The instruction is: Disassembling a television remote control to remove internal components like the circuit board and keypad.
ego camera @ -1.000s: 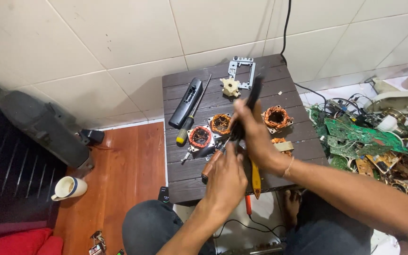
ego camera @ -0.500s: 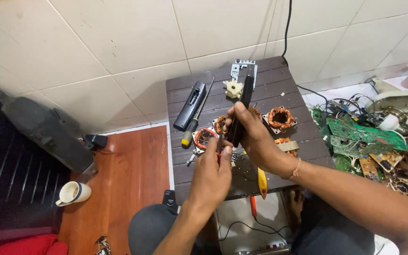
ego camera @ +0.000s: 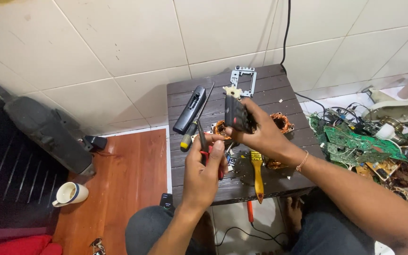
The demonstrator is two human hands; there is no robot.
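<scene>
I am holding a small black boxy plastic part [ego camera: 236, 114] in my right hand [ego camera: 260, 134], with my fingers wrapped tight around it, just above the dark brown slatted wooden table [ego camera: 270, 85]. My left hand [ego camera: 204, 172] is sitting at about 8 o'clock from that part, and its fingers are squeezing a pair of red-handled pliers [ego camera: 205, 146] whose dark tip is pointing up toward the part. I cannot tell if the tip is touching it. A round coil of copper wire [ego camera: 220, 127] is peeking out just beside the part at 9 o'clock, and another copper coil [ego camera: 282, 122] is lying at 3 o'clock. A screwdriver with a yellow and black handle [ego camera: 192, 127] is lying on the table at 9 o'clock, next to a long black flat remote-like case [ego camera: 190, 109]. A small brush with a yellow handle [ego camera: 258, 172] is lying under my right wrist, at 6 o'clock. A grey metal frame [ego camera: 242, 78] is resting at 12 o'clock, near the wall. Green circuit boards [ego camera: 355, 141] are piling up on the floor far off at 3 o'clock, and a white cup [ego camera: 71, 193] is standing on the reddish wooden floor at 8 o'clock.
</scene>
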